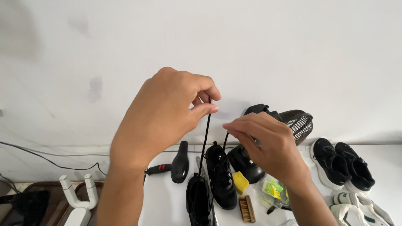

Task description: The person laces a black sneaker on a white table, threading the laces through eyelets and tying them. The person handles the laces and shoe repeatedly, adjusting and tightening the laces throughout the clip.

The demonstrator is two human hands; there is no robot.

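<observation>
Nearest the camera, at the bottom edge, a black sneaker (200, 203) on the white table (163, 201), with a black shoelace (205, 138) rising taut from it. Raised high, the left hand (167, 117), thumb and forefinger pinched shut on the top of that lace. Lower and to the right, the right hand (266, 140), fingertips pressed together on a second thin black strand (225, 141) running down toward a second black sneaker (220, 178) just beside the first. Close by, a yellow block (240, 182), a small wooden brush (247, 208), a clear plastic packet (272, 192). Left of the shoes, a black shoe tree (181, 162) and a red-and-black handle (158, 169). Farther back, a black fan (293, 121) against the white wall (293, 50). Off right, a pair of black trainers (343, 163) and white shoes (360, 211).
</observation>
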